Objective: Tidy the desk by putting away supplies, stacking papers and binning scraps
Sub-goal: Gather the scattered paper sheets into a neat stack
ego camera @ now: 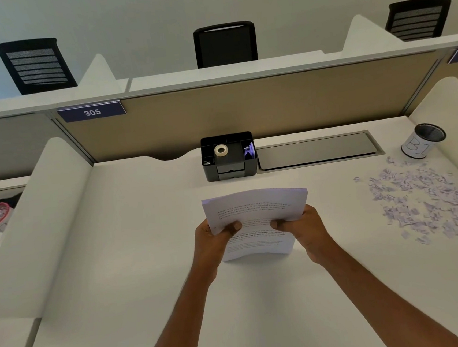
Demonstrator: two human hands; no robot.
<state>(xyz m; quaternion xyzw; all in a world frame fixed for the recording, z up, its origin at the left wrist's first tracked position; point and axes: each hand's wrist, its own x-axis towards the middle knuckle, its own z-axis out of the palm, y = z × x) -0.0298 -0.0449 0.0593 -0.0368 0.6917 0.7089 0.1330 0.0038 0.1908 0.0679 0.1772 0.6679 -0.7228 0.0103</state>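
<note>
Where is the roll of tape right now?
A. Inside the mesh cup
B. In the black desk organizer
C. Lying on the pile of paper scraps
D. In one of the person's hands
B: the white roll of tape sits in a top compartment of the black desk organizer, while both hands hold only the stack of papers.

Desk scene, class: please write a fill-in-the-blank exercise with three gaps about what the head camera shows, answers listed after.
1. Both hands, left hand and right hand, hold a stack of ____.
2. The roll of tape sits inside the black ____.
3. The paper scraps lie on the desk, not in the ____ cup beside them.

Answers: papers; organizer; bin
</note>
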